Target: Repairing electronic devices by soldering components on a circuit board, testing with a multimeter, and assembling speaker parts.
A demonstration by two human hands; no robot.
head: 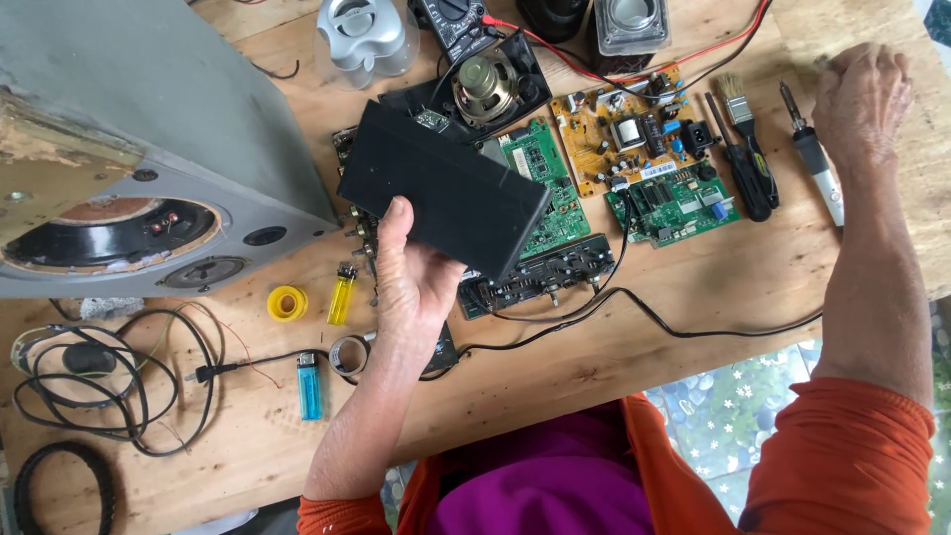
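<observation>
My left hand [411, 282] holds a flat black rectangular box [443, 188] tilted above the wooden table [693, 297]. Under the box lie green circuit boards [540, 163] and a black panel with knobs [550, 272]. My right hand [862, 94] rests curled at the far right of the table, next to a soldering iron [817, 163]. Whether it holds anything I cannot make out. An orange circuit board [614, 129] and another green board [674, 203] lie between my two hands.
A large grey speaker cabinet [129, 168] lies at left with its drivers facing me. Near the front are a yellow lighter [341, 295], a blue lighter [310, 386], a solder reel [287, 303], tape and coiled black cables [109, 381]. A brush [738, 104] and screwdriver [738, 163] lie at right.
</observation>
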